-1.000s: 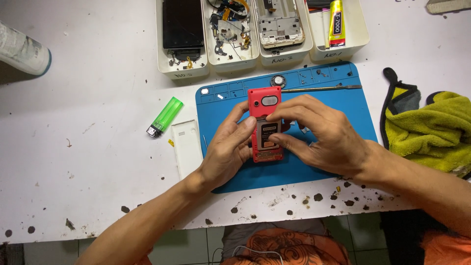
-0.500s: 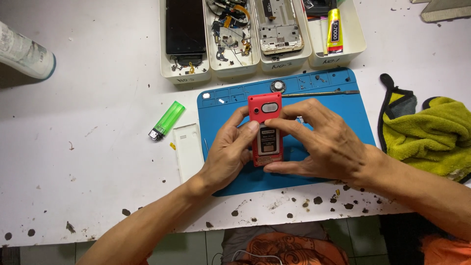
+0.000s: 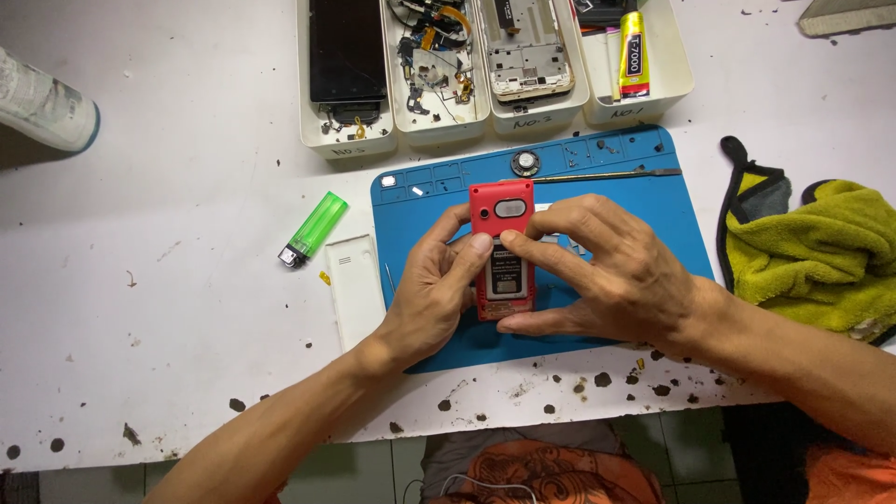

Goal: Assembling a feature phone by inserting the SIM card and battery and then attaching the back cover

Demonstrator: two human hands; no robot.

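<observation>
You've got the red phone (image 3: 502,247) pinched between your left hand (image 3: 434,289) and right hand (image 3: 607,275), thumbs on the bared battery, with its white back cover (image 3: 355,289) off at 9 o'clock, so reassembly's left.

A: Any labels? 
B: A pale rectangular sticker (image 3: 505,273) sits in the red phone (image 3: 502,247)'s open back; the yellow glue tube (image 3: 634,54) lies in the rightmost white tray (image 3: 644,105). 
A: Screens? 
B: A dark panel (image 3: 346,51) rests in the leftmost tray (image 3: 343,138).

A glossy red plastic phone (image 3: 502,247) lies over a matt blue rubbery mat (image 3: 653,201), beside fuzzy yellow-green cloth (image 3: 821,252).
</observation>
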